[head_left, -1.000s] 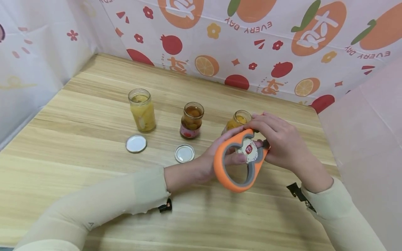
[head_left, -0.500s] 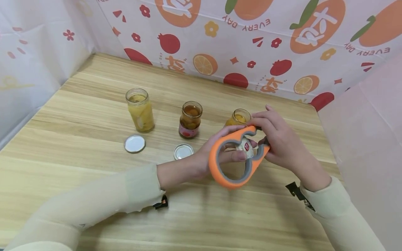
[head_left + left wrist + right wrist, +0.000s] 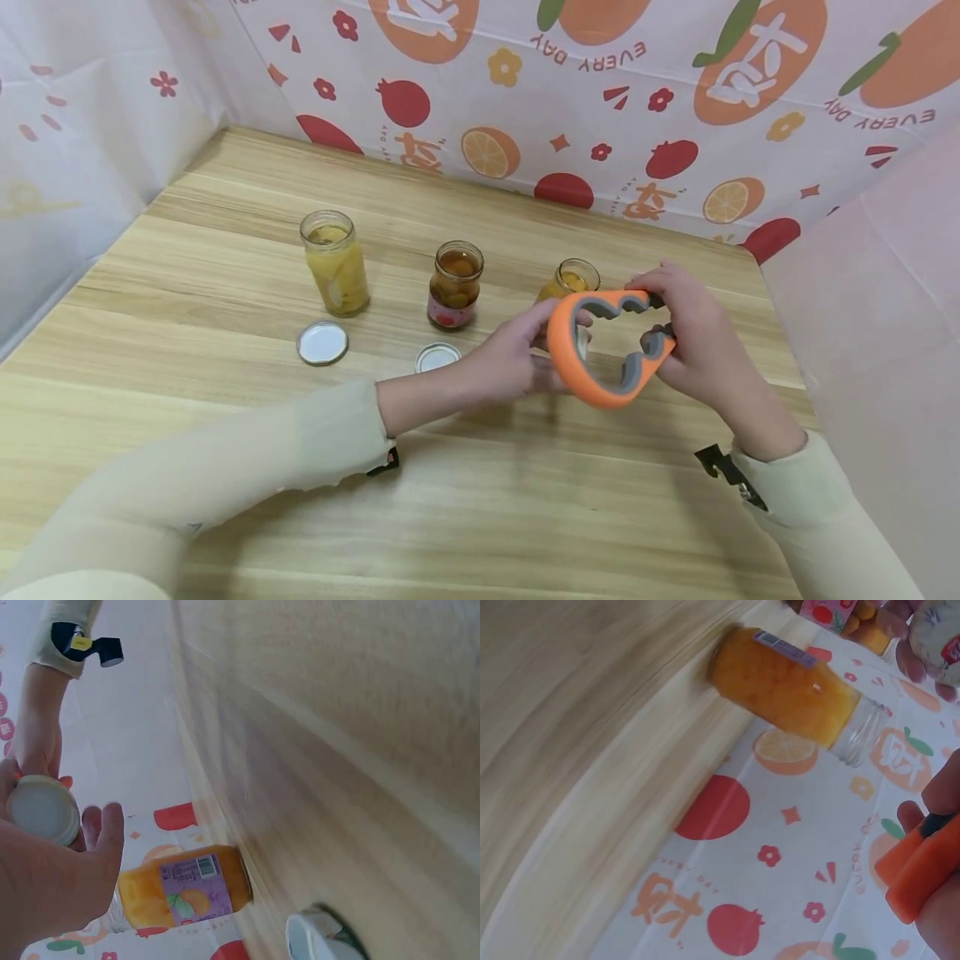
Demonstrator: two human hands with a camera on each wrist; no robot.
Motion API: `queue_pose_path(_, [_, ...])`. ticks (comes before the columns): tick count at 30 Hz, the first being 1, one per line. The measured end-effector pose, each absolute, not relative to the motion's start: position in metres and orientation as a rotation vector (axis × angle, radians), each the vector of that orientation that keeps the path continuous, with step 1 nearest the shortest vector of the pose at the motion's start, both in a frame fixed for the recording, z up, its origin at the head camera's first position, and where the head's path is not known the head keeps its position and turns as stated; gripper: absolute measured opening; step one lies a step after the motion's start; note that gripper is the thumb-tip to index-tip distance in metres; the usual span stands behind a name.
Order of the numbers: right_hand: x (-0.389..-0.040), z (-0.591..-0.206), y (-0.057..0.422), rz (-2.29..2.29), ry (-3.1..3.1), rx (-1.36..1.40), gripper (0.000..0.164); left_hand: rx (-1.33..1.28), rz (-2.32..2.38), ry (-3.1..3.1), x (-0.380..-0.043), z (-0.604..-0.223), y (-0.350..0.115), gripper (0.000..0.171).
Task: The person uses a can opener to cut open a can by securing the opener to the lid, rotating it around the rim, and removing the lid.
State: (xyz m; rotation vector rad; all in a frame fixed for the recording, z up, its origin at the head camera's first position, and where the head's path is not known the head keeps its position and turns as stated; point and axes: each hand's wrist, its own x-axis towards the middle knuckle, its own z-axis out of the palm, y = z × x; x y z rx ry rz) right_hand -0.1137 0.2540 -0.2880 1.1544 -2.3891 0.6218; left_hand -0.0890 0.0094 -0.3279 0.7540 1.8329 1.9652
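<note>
My right hand (image 3: 693,346) grips an orange jar opener (image 3: 562,346) with a grey toothed lining, over the right side of the table. Just left of it, my left hand (image 3: 513,358) holds a jar lid (image 3: 43,810) by its edge. In the head view the opener mostly hides that lid; its patterned top with a red mark shows in the right wrist view. Behind both hands stands an uncapped jar of orange fruit (image 3: 795,686), upright on the table and touched by neither hand. In the head view, the opener and left hand partly cover this jar.
An open jar of yellow fruit (image 3: 337,271) and an open jar of brown fruit (image 3: 453,292) stand farther left. Two lids lie before them, one left (image 3: 322,343) and one near my left wrist (image 3: 437,357). A fruit-print curtain (image 3: 487,83) hangs behind the wooden table (image 3: 480,517).
The opener has moved up and right with my right hand, away from the lid that sat within its opening. My left hand keeps the lid and has turned slightly.
</note>
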Motion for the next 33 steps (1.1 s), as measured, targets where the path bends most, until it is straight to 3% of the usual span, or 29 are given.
queue_pose_path(13, [-0.114,-0.296,0.270,0.692,-2.588,0.849,0.048,1.115,1.154,2.278,-0.106,-0.328,0.020,0.049])
queue_pose_path(18, [-0.116,-0.300,0.274,0.726,-2.648,0.770,0.041,1.212,0.732,2.326,-0.109,-0.332,0.025,0.049])
queue_pose_path(23, [-0.117,-0.306,0.276,0.757,-2.685,0.732,0.036,1.230,0.480,2.345,-0.110,-0.337,0.031,0.057])
queue_pose_path(33, [-0.118,-0.307,0.278,0.783,-2.747,0.653,0.042,1.209,0.317,2.394,-0.110,-0.344,0.036,0.059])
